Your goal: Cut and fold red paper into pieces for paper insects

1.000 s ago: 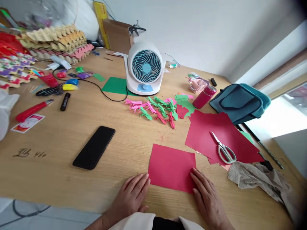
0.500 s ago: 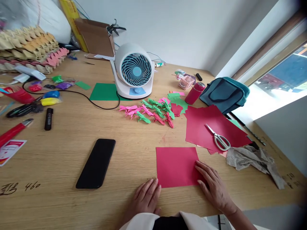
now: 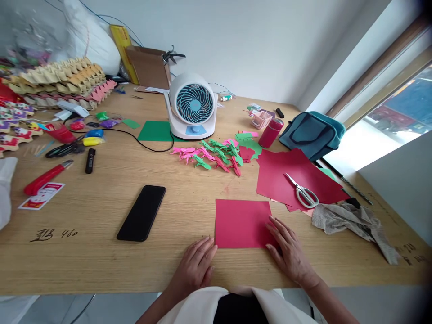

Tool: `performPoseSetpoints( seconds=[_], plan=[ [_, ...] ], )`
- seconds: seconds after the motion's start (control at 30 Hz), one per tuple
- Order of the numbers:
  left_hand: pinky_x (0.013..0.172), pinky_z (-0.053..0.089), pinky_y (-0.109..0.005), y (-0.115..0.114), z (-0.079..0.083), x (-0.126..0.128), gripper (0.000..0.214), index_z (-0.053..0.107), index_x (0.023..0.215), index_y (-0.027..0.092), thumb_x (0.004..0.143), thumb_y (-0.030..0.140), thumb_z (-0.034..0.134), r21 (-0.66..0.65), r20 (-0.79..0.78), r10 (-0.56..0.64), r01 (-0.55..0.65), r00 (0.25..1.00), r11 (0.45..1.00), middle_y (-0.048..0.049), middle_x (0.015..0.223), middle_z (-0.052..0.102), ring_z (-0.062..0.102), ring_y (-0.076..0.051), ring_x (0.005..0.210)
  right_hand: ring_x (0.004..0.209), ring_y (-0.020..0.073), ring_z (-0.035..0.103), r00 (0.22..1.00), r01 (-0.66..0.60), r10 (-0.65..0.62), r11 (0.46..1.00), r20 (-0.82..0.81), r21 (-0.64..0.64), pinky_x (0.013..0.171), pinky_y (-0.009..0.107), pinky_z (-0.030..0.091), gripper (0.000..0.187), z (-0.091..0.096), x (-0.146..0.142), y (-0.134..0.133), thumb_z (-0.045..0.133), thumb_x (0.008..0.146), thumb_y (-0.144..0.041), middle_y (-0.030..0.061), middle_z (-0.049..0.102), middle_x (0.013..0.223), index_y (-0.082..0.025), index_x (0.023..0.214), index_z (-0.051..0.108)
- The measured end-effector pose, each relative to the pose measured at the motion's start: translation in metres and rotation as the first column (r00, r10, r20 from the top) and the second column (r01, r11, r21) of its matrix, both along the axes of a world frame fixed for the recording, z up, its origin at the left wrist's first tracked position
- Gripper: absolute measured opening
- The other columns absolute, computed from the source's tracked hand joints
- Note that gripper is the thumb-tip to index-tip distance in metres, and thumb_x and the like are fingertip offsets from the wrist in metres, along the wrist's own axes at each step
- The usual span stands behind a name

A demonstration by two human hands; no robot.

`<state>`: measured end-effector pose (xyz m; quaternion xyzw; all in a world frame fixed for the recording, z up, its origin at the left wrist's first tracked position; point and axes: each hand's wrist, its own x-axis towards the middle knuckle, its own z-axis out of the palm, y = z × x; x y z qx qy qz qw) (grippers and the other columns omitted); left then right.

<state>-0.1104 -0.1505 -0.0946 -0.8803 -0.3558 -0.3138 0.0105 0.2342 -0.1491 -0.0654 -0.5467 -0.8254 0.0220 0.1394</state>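
Observation:
A red sheet of paper (image 3: 243, 223) lies flat on the table in front of me. My left hand (image 3: 195, 262) rests palm down, fingers stretched out, with its fingertips at the sheet's lower left corner. On the opposite side my right hand (image 3: 286, 246) lies with fingers spread, the tips touching the right edge of the sheet. Beyond the right hand, scissors (image 3: 305, 194) with white handles lie on larger red sheets (image 3: 280, 171). Small pink, green and red paper cutouts (image 3: 207, 155) are heaped farther back.
A black phone (image 3: 141, 213) lies to the left. A white fan (image 3: 194, 105) stands at the back, its cord running left. On the right are a red bottle (image 3: 271, 133), a teal bag (image 3: 312, 135) and a grey cloth (image 3: 354, 225). A red-handled knife (image 3: 47, 178) lies far left.
The camera view has shifted, so more of the table's left side and front edge shows. Both hands stay flat at the same sheet, with little movement relative to it.

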Motion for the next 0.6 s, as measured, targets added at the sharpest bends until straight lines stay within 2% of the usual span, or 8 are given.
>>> performPoseSetpoints(
  seconds=[0.17,0.37,0.5,0.6],
  plan=[
    [0.109,0.04,-0.034,-0.004,0.018,-0.001,0.044,0.052,0.134,0.009,0.091,0.016,0.048,-0.052,-0.075,-0.022,0.018,0.997,0.999,-0.0154,0.139,0.056,0.046,-0.024,0.133,0.144,0.0289,0.03,0.996,-0.088,0.088,0.996,0.025,-0.015,0.114,0.051,0.032,0.056,0.002,-0.006,-0.002,0.047,0.097,-0.038,0.0148,0.04,0.152,-0.015,0.147,0.038],
    [0.111,0.034,-0.038,-0.01,0.02,0.003,0.054,0.042,0.145,0.014,0.096,0.035,0.046,-0.103,-0.269,-0.054,0.027,0.962,0.994,-0.0106,0.151,0.044,0.034,-0.027,0.142,0.145,0.0291,0.027,0.986,-0.158,0.159,0.987,0.048,-0.029,0.117,0.052,0.025,0.062,0.007,-0.011,-0.021,0.047,0.096,-0.047,0.0148,0.033,0.156,-0.015,0.148,0.037],
    [0.115,0.027,-0.041,-0.015,0.021,0.005,0.056,0.044,0.145,0.017,0.097,0.046,0.044,-0.114,-0.306,-0.07,0.036,0.95,0.993,-0.0099,0.15,0.045,0.033,-0.027,0.143,0.147,0.0305,0.023,0.984,-0.158,0.164,0.983,0.07,-0.091,0.118,0.054,0.021,0.067,0.01,-0.012,-0.038,0.046,0.095,-0.053,0.0141,0.026,0.159,-0.015,0.149,0.035],
    [0.117,0.023,-0.042,-0.019,0.023,0.005,0.056,0.046,0.144,0.019,0.097,0.049,0.042,-0.103,-0.352,-0.088,0.054,0.932,0.993,-0.0092,0.149,0.046,0.035,-0.027,0.142,0.146,0.0321,0.023,0.978,-0.184,0.191,0.979,0.082,-0.09,0.117,0.056,0.022,0.073,0.007,-0.009,-0.048,0.048,0.092,-0.058,0.015,0.026,0.159,-0.016,0.15,0.033]
  ],
)
